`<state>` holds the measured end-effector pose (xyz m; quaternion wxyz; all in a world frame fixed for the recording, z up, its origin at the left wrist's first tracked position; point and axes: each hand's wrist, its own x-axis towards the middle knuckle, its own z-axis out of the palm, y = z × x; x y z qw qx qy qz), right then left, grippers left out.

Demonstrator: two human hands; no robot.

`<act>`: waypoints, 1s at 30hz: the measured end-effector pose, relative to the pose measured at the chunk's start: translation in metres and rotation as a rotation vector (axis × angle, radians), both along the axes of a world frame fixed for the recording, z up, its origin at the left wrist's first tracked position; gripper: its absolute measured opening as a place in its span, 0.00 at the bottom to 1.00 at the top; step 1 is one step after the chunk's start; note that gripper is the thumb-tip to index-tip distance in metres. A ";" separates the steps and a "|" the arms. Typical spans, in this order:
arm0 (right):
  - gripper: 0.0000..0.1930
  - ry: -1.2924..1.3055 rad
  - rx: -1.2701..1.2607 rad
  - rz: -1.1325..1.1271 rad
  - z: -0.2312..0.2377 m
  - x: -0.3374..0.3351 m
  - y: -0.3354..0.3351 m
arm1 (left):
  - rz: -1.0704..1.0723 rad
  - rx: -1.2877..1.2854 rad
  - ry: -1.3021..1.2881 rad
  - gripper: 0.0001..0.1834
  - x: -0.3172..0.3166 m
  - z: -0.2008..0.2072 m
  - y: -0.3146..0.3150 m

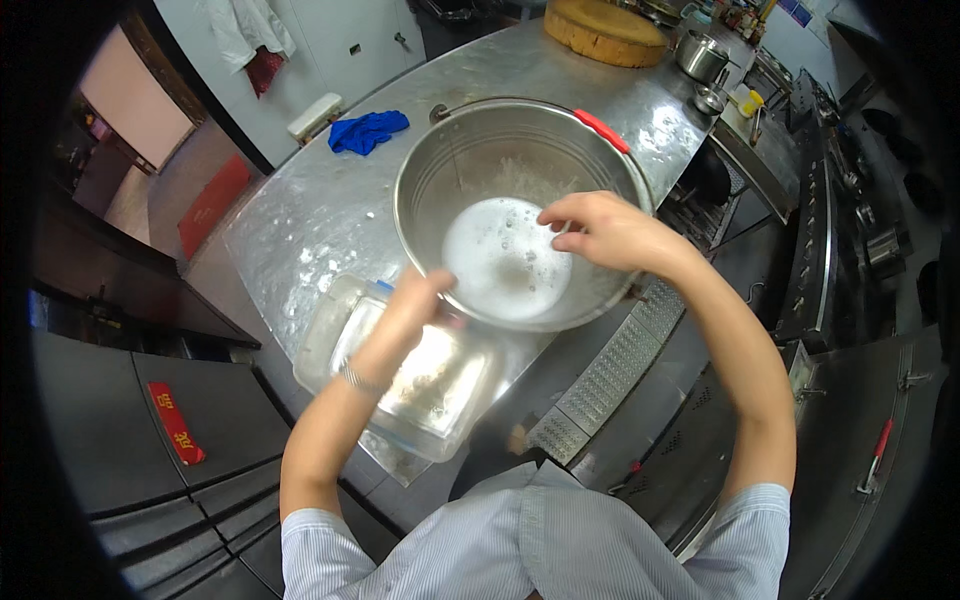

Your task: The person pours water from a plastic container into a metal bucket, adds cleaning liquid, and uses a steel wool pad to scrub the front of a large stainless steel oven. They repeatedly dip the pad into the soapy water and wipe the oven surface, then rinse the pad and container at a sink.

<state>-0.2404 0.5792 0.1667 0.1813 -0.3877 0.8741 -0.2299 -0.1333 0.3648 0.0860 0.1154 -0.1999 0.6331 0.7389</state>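
Observation:
A large metal bucket [425,215] with a red grip on its handle stands on the steel table. White, foamy liquid [505,265] lies at its bottom. Over the right part of the bucket is my right hand [605,230], its fingers apart and slightly bent, with nothing seen in them. My left hand [415,305] is at the bucket's near left rim, smeared by motion; whether it grips the rim is unclear. Below that hand and partly hidden by my forearm sits a clear plastic container [455,385] with a rectangular base.
A blue cloth [367,131] lies on the steel table [290,200] at the left, near white smudges. A round wooden chopping block [605,35] and a metal pot [702,55] stand at the back. Dark stoves [808,200] run along the right side. A perforated metal strip [610,370] lies below the bucket.

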 end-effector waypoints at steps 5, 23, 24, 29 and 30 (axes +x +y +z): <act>0.17 -0.100 0.717 0.213 -0.117 -0.072 -0.035 | -0.043 0.125 0.053 0.21 0.002 -0.001 0.023; 0.16 -0.159 0.779 0.335 -0.241 -0.060 -0.013 | -0.022 0.322 -0.195 0.18 -0.011 0.013 0.039; 0.16 -0.152 0.757 0.256 -0.234 -0.054 -0.007 | -0.014 0.331 -0.184 0.18 -0.011 0.015 0.045; 0.13 -0.108 0.720 0.213 -0.211 -0.032 0.019 | -0.060 0.258 -0.220 0.19 -0.014 0.012 0.058; 0.13 -0.096 0.716 0.196 -0.206 -0.028 0.025 | -0.090 0.245 -0.227 0.19 -0.013 0.009 0.057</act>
